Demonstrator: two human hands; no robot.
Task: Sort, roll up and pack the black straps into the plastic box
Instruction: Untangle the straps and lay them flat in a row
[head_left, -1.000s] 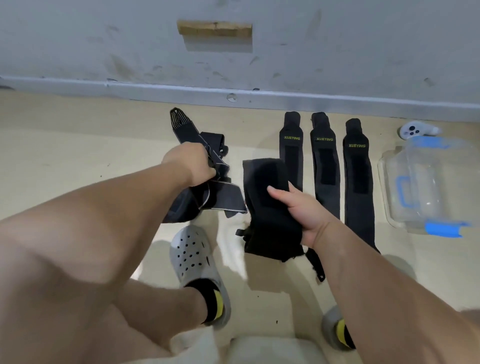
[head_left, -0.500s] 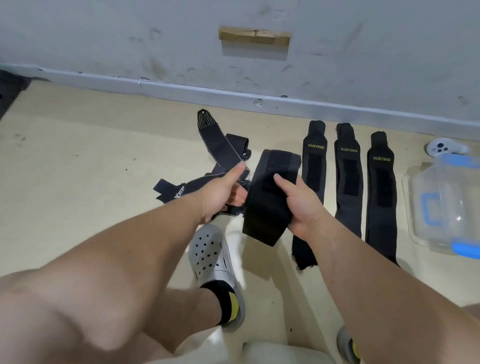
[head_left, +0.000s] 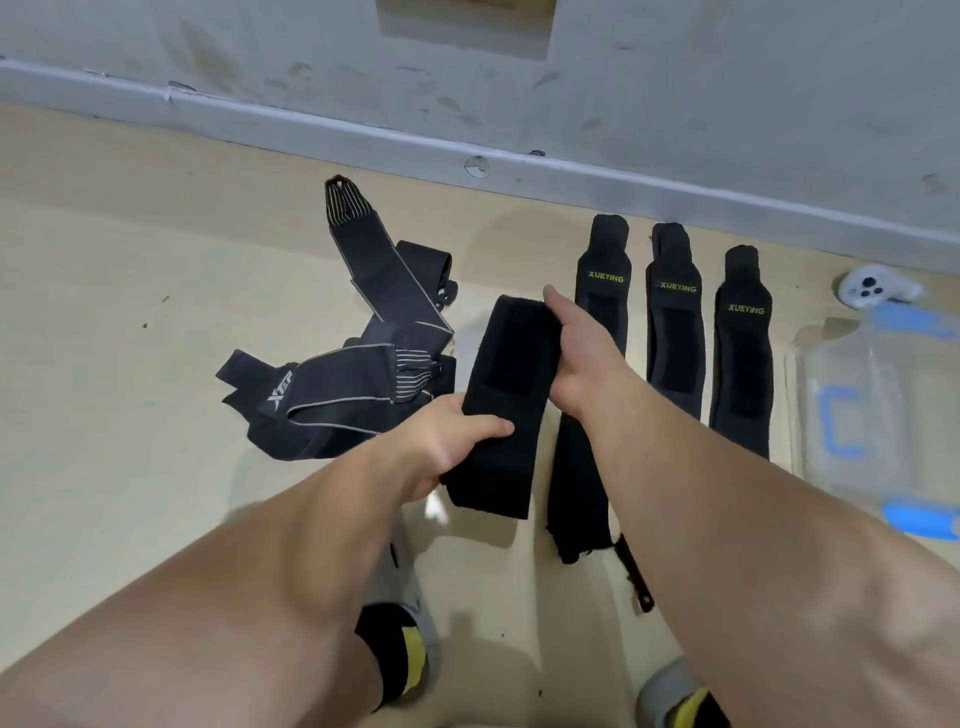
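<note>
Head cam: left hand (head_left: 447, 449) and right hand (head_left: 582, 358) both clutch one black strap (head_left: 506, 395), three more straps (head_left: 675, 332) laid flat, tangled pile (head_left: 353, 395) waiting, nothing rolled, plastic box (head_left: 878, 415) seemingly empty.

A plain black strap (head_left: 506, 395) is seen at the left hand (head_left: 447, 447). Right of the right hand (head_left: 576, 358), black straps (head_left: 675, 332) are lettered in yellow; the black pile (head_left: 337, 395) leftward is striped in grey.
</note>
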